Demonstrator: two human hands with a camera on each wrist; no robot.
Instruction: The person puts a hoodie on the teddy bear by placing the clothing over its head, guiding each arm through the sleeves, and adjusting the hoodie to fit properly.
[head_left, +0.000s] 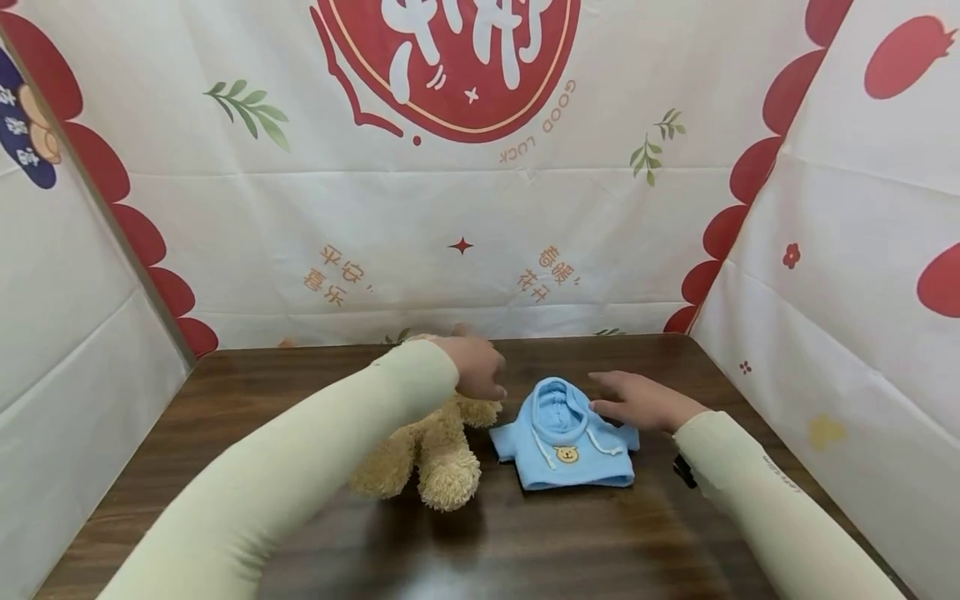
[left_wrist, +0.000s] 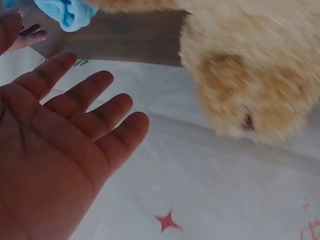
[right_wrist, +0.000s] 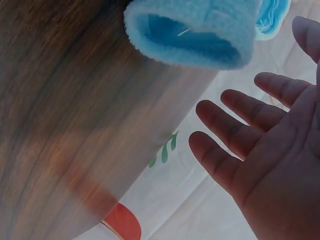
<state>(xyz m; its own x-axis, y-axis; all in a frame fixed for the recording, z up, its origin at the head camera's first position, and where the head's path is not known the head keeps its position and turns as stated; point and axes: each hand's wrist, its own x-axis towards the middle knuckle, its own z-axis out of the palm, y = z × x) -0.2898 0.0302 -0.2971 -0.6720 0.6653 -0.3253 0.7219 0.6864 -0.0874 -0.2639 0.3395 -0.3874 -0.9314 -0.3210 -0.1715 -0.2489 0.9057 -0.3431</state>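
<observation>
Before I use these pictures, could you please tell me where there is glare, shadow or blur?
Head view: pale glare on the tabletop at the bottom edge, dark shadow or reflection just below the teddy bear, slight blur on the left hand; left wrist view: that hand dim, the teddy bear soft in detail; right wrist view: right hand dim, hazy sheen across the tabletop.

"GOOD LUCK" [head_left: 540, 119], "平安喜乐" [head_left: 335, 275], "春暖花开" [head_left: 549, 273] on white backdrop [head_left: 420, 208]

Brown table [head_left: 555, 542], plush bear [head_left: 442, 458], blue hoodie [head_left: 536, 462]

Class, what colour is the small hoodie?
The hoodie is light blue, seen best in the head view.
</observation>
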